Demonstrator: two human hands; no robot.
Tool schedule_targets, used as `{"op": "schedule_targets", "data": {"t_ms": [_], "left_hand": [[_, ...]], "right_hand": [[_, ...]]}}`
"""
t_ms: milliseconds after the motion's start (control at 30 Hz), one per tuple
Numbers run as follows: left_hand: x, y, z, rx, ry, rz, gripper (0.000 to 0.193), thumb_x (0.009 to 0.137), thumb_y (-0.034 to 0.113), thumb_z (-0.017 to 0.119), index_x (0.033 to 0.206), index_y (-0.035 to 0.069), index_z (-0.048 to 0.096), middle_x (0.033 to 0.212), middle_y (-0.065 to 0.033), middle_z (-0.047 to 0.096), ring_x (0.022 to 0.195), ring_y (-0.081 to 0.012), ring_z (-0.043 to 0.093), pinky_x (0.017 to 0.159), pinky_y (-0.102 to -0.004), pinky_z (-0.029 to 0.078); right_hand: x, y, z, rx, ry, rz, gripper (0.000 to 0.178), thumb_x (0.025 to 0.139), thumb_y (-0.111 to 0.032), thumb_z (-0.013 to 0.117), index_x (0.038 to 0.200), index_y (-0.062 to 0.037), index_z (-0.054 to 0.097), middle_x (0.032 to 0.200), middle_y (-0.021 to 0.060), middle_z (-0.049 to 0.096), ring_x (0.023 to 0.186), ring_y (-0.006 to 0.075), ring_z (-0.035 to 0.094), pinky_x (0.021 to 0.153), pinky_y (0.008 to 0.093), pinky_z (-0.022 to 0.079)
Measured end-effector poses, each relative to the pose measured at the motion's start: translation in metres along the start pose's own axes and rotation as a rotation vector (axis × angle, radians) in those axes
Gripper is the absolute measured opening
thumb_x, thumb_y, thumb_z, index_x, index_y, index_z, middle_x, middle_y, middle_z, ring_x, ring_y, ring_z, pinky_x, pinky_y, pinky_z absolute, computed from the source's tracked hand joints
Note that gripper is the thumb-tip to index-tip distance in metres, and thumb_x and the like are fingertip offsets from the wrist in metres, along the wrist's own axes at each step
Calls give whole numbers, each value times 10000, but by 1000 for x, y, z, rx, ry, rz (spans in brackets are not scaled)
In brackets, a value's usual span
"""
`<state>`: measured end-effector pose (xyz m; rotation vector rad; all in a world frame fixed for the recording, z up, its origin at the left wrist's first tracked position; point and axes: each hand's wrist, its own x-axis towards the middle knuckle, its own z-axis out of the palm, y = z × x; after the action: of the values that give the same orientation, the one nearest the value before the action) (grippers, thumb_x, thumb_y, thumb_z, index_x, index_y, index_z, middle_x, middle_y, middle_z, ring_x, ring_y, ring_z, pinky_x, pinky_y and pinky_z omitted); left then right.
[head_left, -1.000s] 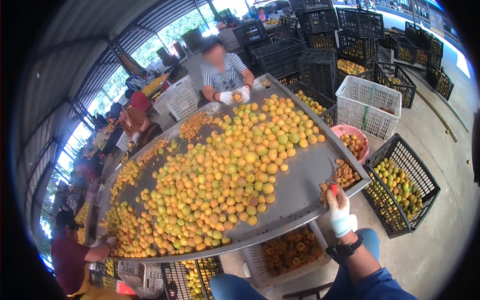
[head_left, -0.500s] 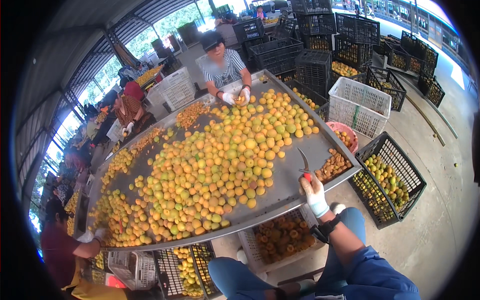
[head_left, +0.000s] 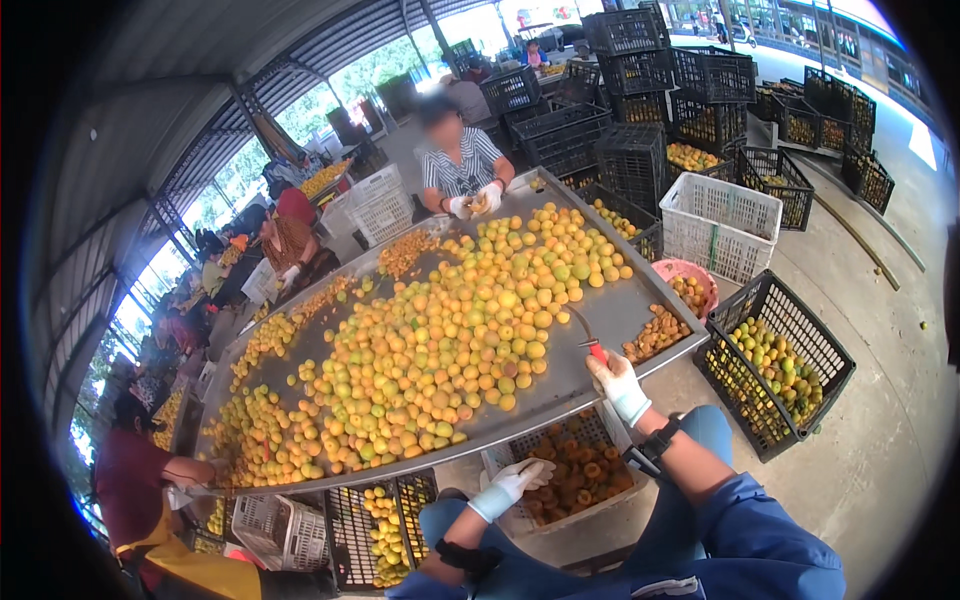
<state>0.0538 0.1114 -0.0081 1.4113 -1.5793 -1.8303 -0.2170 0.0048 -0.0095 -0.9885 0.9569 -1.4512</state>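
Observation:
My right hand (head_left: 620,388), in a white glove, grips the red handle of a curved knife (head_left: 597,351). Its thin hooked blade points up and left over the metal table (head_left: 625,300). My left hand (head_left: 508,486), also gloved, is over the left part of a white crate (head_left: 522,522) between my knees. Its fingers are stretched out and I see nothing in them. Dark orange cut fruit halves (head_left: 575,475) fill the crate. A wide heap of yellow-orange apricots (head_left: 430,340) covers much of the table. Beside the knife lies a small pile of brown pits (head_left: 655,333).
A black crate of greenish fruit (head_left: 775,365) stands right of the table, near a pink basin (head_left: 690,285) and a white crate (head_left: 722,222). Across the table a person in stripes (head_left: 465,165) handles fruit. Another person in dark red (head_left: 135,470) works at the left. Stacked black crates stand behind.
My left hand has come into view over the crate of cut fruit. My right hand and the knife have shifted slightly left, the blade tipping further left. The view has also shifted a little.

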Motion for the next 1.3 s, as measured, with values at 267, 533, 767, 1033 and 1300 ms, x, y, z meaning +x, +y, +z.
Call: {"op": "schedule_targets", "data": {"t_ms": [267,533,767,1033,1300], "left_hand": [[119,48,-51,380,587,417,341,980,273,556,1133,-20,637,938,-149,699,911,-208,666,809,-321,507],[145,43,-95,179,726,505,267,966,213,557,1102,-1,643,971,-156,686,896,-257,656,812,-334,501],[140,189,-151,523,805,713,265,963,217,543,1071,-4,642,976,-200,677,865,-309,664,800,-360,514],[149,330,-290,1080,1024,626,380,925,316,528,1096,2,659,937,-184,696,863,-249,682,796,-356,514],[180,171,-172,1031,551,181,414,886,384,591,1130,59,669,1028,-203,693,998,-355,652,900,-398,500]], "right_hand": [[55,13,6,124,-142,115,215,975,-257,590,948,-50,534,627,-33,458,470,61,394,422,227,302],[51,22,26,197,-142,291,229,991,-258,571,926,-44,523,629,-33,437,471,63,372,435,226,307],[38,8,14,140,-63,275,257,992,-286,566,890,-53,527,576,-32,416,454,64,365,420,224,288],[32,-13,18,155,-72,225,235,983,-271,571,899,-55,531,582,-41,424,431,61,371,406,231,284],[30,-31,-13,113,-24,231,249,969,-288,582,862,-69,531,612,-54,429,467,47,381,427,224,292]]}}
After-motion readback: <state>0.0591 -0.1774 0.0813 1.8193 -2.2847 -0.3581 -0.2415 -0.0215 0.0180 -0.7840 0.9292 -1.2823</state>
